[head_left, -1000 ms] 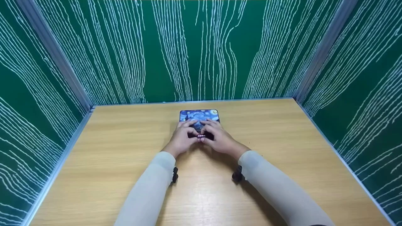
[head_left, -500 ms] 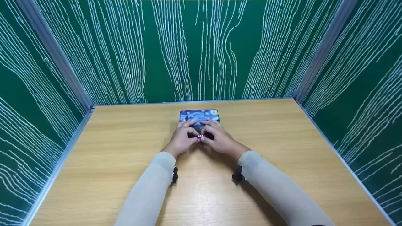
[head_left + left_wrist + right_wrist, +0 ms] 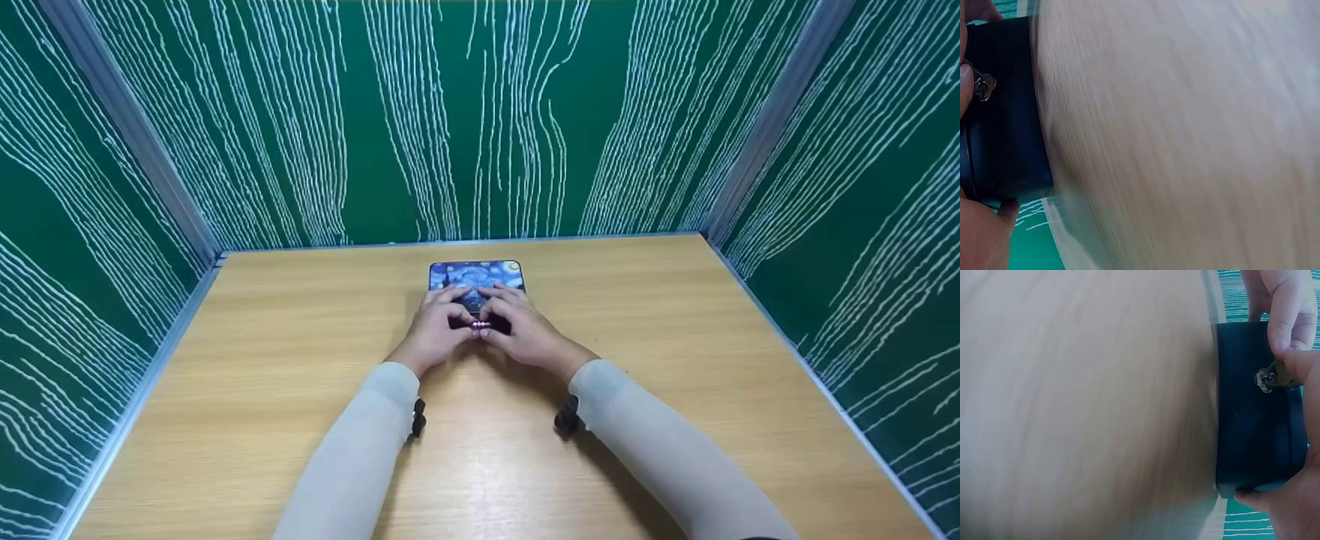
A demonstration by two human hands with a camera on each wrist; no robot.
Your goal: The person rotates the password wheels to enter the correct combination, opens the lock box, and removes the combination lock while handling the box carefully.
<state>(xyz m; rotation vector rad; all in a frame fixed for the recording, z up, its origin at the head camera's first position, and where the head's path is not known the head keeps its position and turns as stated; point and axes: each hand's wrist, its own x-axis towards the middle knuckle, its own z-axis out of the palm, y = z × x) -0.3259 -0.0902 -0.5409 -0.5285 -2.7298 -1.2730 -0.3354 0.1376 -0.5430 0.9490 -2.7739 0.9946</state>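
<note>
A small dark box point(image 3: 1252, 433) with a blue painted swirling night-sky lid point(image 3: 476, 274) sits on the table before me. On its front is a metal latch point(image 3: 1265, 380), small and partly covered by fingertips. My left hand point(image 3: 435, 326) pinches the latch from the left with thumb and index finger, its other fingers reaching along the box's side and lid. From the right, my right hand point(image 3: 523, 330) mirrors this, thumb and index finger at the latch. The fingertips of both hands meet there. In the left wrist view, the latch point(image 3: 983, 87) shows beside a thumb.
The wooden table point(image 3: 262, 360) is bordered by metal-edged panels. A green wall point(image 3: 390, 150) with white wavy lines stands behind the box, with similar panels at both sides. A dark device point(image 3: 568, 418) sits on my right wrist, another dark device point(image 3: 418, 418) on my left.
</note>
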